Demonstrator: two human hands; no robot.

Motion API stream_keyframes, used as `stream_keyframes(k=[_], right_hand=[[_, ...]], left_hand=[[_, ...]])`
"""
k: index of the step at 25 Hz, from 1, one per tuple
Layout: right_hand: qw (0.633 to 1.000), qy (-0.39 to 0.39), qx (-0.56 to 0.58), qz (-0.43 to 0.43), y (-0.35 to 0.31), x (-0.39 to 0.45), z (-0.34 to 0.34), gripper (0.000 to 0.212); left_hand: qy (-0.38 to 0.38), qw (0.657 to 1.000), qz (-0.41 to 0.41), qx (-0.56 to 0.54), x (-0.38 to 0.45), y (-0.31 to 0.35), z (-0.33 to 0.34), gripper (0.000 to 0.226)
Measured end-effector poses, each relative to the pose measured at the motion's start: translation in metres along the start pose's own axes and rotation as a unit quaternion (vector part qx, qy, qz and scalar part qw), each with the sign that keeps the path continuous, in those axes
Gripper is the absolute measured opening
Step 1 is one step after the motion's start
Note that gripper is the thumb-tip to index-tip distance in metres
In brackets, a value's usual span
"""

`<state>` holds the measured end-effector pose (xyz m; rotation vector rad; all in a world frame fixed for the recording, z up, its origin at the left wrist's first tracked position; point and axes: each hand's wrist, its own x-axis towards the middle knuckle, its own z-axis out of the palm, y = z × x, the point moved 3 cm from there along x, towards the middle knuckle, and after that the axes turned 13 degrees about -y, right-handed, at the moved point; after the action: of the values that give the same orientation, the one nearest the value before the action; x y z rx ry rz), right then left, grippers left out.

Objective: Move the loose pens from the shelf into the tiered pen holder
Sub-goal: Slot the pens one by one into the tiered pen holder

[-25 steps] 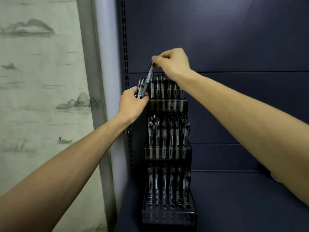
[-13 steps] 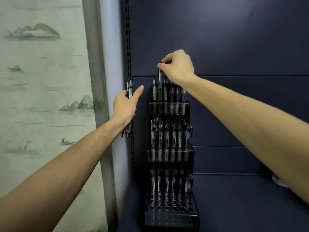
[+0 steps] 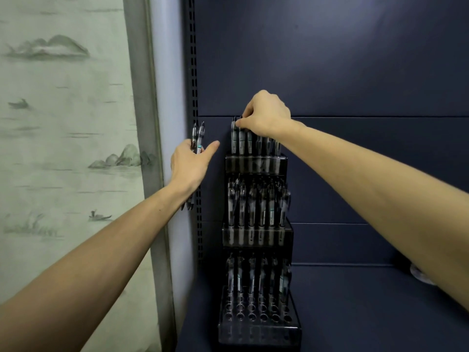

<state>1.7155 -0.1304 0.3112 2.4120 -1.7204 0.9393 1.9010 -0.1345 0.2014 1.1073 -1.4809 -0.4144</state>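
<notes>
The tiered pen holder [image 3: 257,240] is seen upright on the shelf [image 3: 355,313], well filled, though empty sockets remain in the front rows of its bottom tier. At twelve o'clock of it the right hand [image 3: 266,115] is pinched on a pen [image 3: 240,138] — held tilted a second ago, now sunk level with its neighbours, so one more is judged seated. At nine o'clock of the top tier, spare pens [image 3: 198,138] are kept by the left hand [image 3: 189,163] — thumb out, finger state cannot be told.
</notes>
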Motion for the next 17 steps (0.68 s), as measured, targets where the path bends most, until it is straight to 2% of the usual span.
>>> stream_keyframes(k=[1, 3, 5, 7, 9, 13, 17], right_hand=[[1.000, 0.003, -0.018, -0.001, -0.001, 0.000, -0.002, 0.022], [0.997, 0.055, -0.039, -0.022, -0.006, -0.004, -0.007, 0.023], [0.991, 0.105, -0.012, -0.076, -0.014, -0.012, -0.005, 0.028], [0.992, 0.045, 0.023, -0.118, -0.025, -0.017, 0.004, 0.036], [0.991, -0.022, 0.050, -0.126, -0.032, -0.018, 0.015, 0.032], [0.974, -0.063, 0.196, -0.089, -0.033, -0.009, 0.017, 0.014], [0.944, 0.048, 0.326, 0.000, -0.022, -0.001, -0.001, 0.014]], left_hand=[[0.007, 1.000, 0.002, 0.015, 0.000, 0.002, 0.001, 0.038], [0.015, 0.999, 0.011, 0.049, -0.003, 0.008, 0.005, 0.036], [0.008, 0.998, 0.029, 0.056, -0.005, 0.012, 0.007, 0.036], [0.005, 0.998, 0.040, 0.043, -0.006, 0.016, 0.009, 0.035], [-0.003, 0.999, 0.044, 0.024, -0.005, 0.019, 0.011, 0.031], [-0.003, 0.998, 0.055, 0.004, -0.005, 0.023, 0.010, 0.034], [-0.031, 0.996, 0.040, -0.071, -0.005, 0.010, 0.006, 0.047]])
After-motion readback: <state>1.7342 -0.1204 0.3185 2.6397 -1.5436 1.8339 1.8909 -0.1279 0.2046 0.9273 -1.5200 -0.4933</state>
